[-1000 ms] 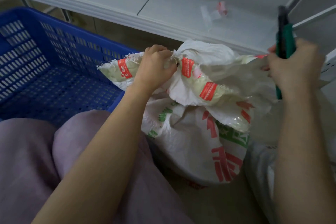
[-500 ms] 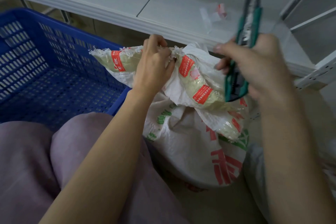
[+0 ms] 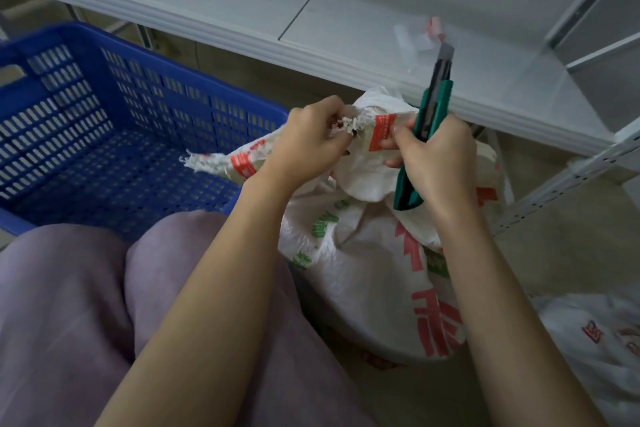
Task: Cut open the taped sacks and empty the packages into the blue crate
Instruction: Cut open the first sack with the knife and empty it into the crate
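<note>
The sack (image 3: 363, 270) stood on the floor just beside the near right corner of the blue crate (image 3: 138, 121), with its gathered, taped mouth raised between both hands. This placement probably put the mouth within reach of the crate for emptying. The left hand (image 3: 308, 142) gripped the frayed mouth edge, its fingers (image 3: 332, 114) curled tightly round the fabric, apparently to tension the taped section. The right hand (image 3: 440, 163) clenched the green handle of the utility knife (image 3: 437, 104), while its thumb and forefinger pinched at the red tape band (image 3: 381, 130). The extended blade pointed up and away, clear of the tape, so the cut here was judged not yet made.
</note>
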A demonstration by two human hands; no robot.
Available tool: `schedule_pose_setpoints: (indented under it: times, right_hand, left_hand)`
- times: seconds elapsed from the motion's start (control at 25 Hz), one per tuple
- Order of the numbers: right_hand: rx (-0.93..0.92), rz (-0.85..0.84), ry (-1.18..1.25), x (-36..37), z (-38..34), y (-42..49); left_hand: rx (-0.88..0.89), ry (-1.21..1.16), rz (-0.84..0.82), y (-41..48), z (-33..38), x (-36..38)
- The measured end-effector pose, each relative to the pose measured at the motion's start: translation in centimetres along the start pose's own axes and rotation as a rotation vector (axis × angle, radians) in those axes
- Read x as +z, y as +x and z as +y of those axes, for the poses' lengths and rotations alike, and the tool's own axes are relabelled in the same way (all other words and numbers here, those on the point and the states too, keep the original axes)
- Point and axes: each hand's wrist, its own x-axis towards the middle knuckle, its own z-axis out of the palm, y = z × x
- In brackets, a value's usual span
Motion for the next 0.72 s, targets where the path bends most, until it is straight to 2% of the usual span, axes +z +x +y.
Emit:
schedule_pose_setpoints:
  times: [0.16, 0.28, 0.36, 0.48, 0.6, 0.68, 0.72]
  right_hand:
    - [-0.051, 0.087, -0.017, -0.1, 1.0, 0.2]
    - [-0.004, 0.054, -0.043, -0.5, 1.9, 0.0]
    - [0.03, 0.004, -0.11, -1.0, 2.7, -0.1]
    - [0.173, -0.181, -0.233, -2.0, 3.7, -0.1]
    - [0.33, -0.47, -0.17, -2.5, 4.9, -0.8]
    - [0.297, -0.577, -0.286, -2.7, 5.6, -1.5]
    - [0.25, -0.559, -0.324, -2.8, 5.8, -1.7]
  left_hand:
    - [-0.104, -0.065, -0.16, -0.4, 0.6, 0.2]
    - [-0.139, -0.062, -0.215, -0.4, 0.3, 0.6]
    - [-0.154, 0.029, -0.266, -0.5, -0.1, 0.8]
    - [-0.19, 0.23, -0.384, -0.7, -0.9, 0.7]
    - [-0.217, 0.282, -0.476, -1.0, -1.3, 0.6]
    - [-0.187, 0.264, -0.502, -1.2, -1.3, 0.6]
    - [-0.17, 0.248, -0.513, -1.2, -1.1, 0.6]
